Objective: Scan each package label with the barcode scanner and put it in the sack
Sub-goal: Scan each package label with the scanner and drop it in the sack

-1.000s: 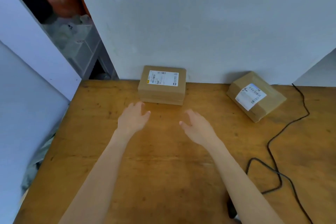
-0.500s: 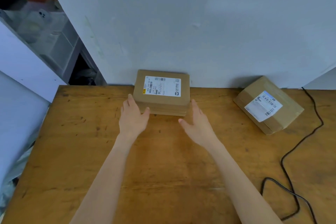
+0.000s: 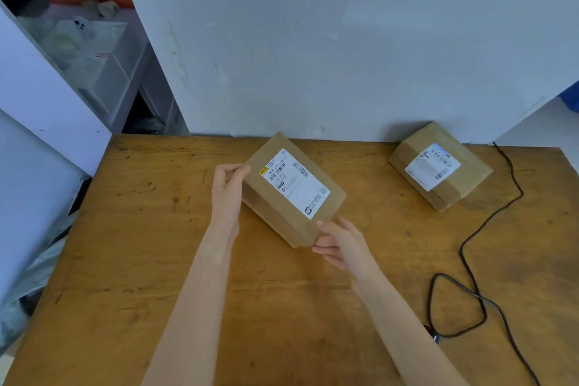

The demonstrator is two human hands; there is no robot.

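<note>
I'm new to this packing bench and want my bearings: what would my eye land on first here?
The brown package, label up, gripped between the left hand and right hand at the wooden table's middle. A second package sits back right by the wall, beside a looping black cable.

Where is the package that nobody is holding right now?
In the head view, the loose package lies at the table's far right, by the wall, beside the black cable.
</note>
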